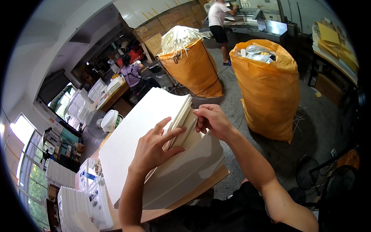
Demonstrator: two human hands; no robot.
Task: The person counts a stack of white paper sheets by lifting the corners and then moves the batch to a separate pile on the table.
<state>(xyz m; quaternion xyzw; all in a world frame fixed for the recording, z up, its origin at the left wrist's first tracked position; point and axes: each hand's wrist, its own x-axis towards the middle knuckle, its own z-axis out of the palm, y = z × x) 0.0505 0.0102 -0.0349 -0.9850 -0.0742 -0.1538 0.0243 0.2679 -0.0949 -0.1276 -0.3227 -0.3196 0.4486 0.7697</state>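
A tall stack of large white sheets (129, 141) stands in front of me on a wooden table (216, 178). Several upper layers are fanned and offset along the side facing me. My left hand (152, 149) rests on that stepped edge, its fingers spread and thumb apart. At the stack's right corner, my right hand (213, 120) is closed, with thumb and forefinger pinched at the sheets' edge. Whatever lies between those fingertips is too small to make out.
Two big orange sacks, one with white paper strips (193, 73) and one with scraps (266, 92), stand beyond the table. More stacks (77, 205) and a fan (96, 123) are left. One person (133, 73) sits; another (219, 23) stands at a machine.
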